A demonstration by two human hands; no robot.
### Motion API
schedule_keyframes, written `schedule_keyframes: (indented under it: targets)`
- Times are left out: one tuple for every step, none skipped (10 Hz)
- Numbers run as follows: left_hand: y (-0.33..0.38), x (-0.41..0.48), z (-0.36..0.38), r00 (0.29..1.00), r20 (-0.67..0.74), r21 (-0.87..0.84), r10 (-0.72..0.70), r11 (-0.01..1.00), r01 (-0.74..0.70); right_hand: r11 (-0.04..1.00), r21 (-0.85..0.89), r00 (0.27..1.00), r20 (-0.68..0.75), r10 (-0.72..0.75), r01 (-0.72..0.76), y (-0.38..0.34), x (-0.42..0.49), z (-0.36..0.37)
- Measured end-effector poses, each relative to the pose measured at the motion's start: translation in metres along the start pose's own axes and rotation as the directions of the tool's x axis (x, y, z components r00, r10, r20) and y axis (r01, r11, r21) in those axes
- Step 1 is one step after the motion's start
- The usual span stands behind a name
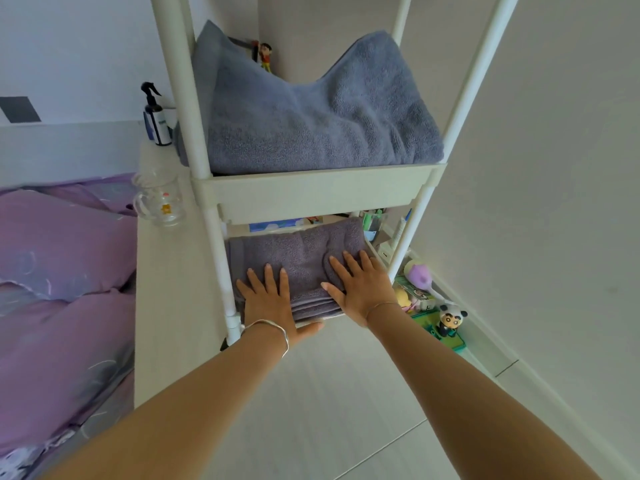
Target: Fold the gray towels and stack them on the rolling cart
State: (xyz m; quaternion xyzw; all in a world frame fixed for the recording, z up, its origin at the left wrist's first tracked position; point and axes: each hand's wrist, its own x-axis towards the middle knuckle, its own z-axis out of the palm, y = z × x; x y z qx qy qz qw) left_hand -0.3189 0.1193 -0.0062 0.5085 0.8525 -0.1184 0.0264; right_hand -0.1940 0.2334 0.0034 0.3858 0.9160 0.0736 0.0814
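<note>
A folded gray towel (pixel 298 258) lies on the lower shelf of the white rolling cart (pixel 311 195). My left hand (pixel 268 301) lies flat on the towel's front left part, fingers straight, thumb under the front edge. My right hand (pixel 360 282) presses flat on its front right part, fingers spread. On the shelf above sits another gray towel (pixel 311 123), loosely folded, with its ends bulging up over the rim.
A bed with purple bedding (pixel 59 271) is on the left, beside a white ledge holding a glass mug (pixel 161 199) and a spray bottle (pixel 156 116). Small toys, among them a panda figure (pixel 450 320), lie on the floor right of the cart, against the wall.
</note>
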Motion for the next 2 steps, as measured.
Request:
schedule_keyframes:
  targets:
    - [-0.005, -0.010, -0.005, 0.996, -0.071, -0.036, 0.051, 0.998, -0.053, 0.998, 0.065, 0.998, -0.067, -0.003, 0.007, 0.001, -0.018, -0.004]
    - [-0.012, -0.021, -0.009, 0.945, -0.313, -0.193, 0.091, 0.968, -0.157, 0.988, 0.153, 0.984, -0.174, 0.034, -0.007, 0.003, -0.048, -0.014]
